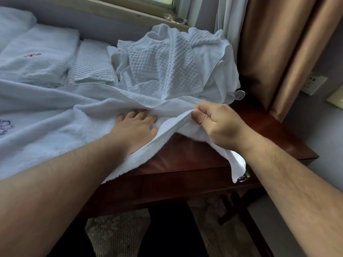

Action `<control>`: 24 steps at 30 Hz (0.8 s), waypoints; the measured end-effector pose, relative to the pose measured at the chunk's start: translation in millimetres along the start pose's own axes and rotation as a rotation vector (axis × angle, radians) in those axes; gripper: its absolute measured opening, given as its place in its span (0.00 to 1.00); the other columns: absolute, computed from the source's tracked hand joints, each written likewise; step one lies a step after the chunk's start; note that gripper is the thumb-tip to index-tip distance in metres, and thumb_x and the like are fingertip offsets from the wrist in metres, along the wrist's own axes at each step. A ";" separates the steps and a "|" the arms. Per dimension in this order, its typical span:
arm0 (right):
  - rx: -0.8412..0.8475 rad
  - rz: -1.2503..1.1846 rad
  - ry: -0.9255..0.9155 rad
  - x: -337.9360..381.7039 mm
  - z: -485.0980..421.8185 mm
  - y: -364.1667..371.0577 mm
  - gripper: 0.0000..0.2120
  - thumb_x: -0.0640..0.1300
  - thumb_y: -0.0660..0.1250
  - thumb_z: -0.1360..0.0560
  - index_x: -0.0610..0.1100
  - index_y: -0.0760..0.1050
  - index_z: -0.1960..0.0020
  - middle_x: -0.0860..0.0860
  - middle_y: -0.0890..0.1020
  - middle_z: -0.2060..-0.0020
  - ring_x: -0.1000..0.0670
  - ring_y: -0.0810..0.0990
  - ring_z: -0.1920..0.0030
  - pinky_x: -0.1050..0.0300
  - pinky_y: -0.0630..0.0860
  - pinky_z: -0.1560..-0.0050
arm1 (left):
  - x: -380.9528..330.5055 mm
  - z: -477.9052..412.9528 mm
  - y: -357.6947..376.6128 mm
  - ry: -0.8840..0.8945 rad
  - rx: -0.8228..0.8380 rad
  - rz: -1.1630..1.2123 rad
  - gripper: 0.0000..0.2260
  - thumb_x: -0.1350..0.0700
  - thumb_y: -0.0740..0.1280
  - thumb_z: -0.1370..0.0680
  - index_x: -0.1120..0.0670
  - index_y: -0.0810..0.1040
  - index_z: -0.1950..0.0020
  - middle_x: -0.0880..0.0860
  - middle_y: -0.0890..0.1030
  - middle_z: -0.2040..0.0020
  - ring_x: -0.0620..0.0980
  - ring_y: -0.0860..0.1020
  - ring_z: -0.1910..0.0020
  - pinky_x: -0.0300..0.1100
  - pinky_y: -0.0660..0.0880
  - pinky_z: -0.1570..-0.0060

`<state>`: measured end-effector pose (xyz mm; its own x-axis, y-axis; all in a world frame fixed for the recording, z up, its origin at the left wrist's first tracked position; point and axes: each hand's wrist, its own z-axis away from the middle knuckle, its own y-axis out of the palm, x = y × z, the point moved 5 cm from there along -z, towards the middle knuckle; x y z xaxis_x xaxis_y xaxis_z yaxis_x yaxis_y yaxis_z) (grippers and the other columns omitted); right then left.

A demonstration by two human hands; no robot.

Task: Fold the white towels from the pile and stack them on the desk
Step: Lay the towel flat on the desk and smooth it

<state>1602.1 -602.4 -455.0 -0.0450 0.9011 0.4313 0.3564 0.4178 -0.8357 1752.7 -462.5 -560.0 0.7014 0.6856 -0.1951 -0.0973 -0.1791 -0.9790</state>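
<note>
Your left hand [136, 125] is lying palm-down on the large white plush terry towel [55, 127] spread over the desk, fingers straight and slightly fanned, pressing the fabric flat near its right-hand part. Your right hand [213, 123] is gripping the same towel's edge: thumb and curled fingers are pinching a fold of cloth and lifting it off the dark reddish-brown polished wooden desk [194, 160]. Below that grip a corner of the towel is hanging over the desk's front edge, next to your right forearm.

The towel is covering most of the desk's left and centre, with a dark blue embroidered motif [4, 127] showing at its far left. Just behind both hands, the crumpled pile of white waffle-weave and terry towels [167, 67] is sitting on the desk's far right part, touching the lifted towel's back edge. Left of the pile, a folded white waffle-textured towel [92, 62] is lying flat, and beside that a stack of folded white plush towels [37, 52] with a small embroidered mark on top.

A tan-brown curtain [278, 43] and a white sheer curtain [228, 19] are hanging at the right, beside a window sill carrying a small clear glass object [174, 19]. A white wall socket [313, 84] is sitting beyond the curtain.
</note>
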 end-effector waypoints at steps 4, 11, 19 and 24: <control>0.505 -0.125 0.237 -23.3 9.6 13.7 0.19 0.61 0.67 0.22 0.48 0.76 0.62 0.56 0.75 0.72 0.57 0.74 0.70 0.60 0.71 0.67 | 0.6 3.5 2.2 -0.013 -0.012 0.023 0.27 0.40 0.45 0.20 0.40 0.55 0.20 0.47 0.55 0.18 0.52 0.53 0.21 0.60 0.49 0.24; 0.246 0.202 0.476 -54.3 8.2 23.3 0.24 0.63 0.60 0.20 0.45 0.76 0.61 0.51 0.79 0.66 0.45 0.77 0.65 0.50 0.74 0.62 | -0.9 6.5 2.5 -0.022 0.002 0.014 0.27 0.39 0.45 0.20 0.40 0.55 0.20 0.48 0.54 0.18 0.53 0.53 0.21 0.61 0.48 0.24; 0.342 0.339 0.717 -97.0 -1.2 56.8 0.44 0.72 0.45 0.21 0.43 0.45 0.17 0.45 0.45 0.18 0.43 0.43 0.19 0.40 0.45 0.20 | 5.5 13.7 -4.1 -0.017 0.110 0.069 0.27 0.37 0.52 0.19 0.40 0.55 0.20 0.44 0.54 0.18 0.51 0.51 0.20 0.56 0.47 0.23; 0.048 0.295 0.796 -97.6 -21.0 51.0 0.38 0.66 0.56 0.21 0.38 0.64 0.24 0.40 0.66 0.26 0.37 0.63 0.26 0.40 0.66 0.29 | 5.6 4.4 -32.7 0.036 0.130 0.068 0.23 0.42 0.61 0.20 0.43 0.68 0.26 0.48 0.70 0.25 0.53 0.67 0.27 0.52 0.66 0.29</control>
<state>1644.2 -671.5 -532.6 0.7201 0.6310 0.2888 0.2095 0.1991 -0.9573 1756.7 -449.7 -529.3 0.7147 0.6488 -0.2612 -0.2341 -0.1300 -0.9635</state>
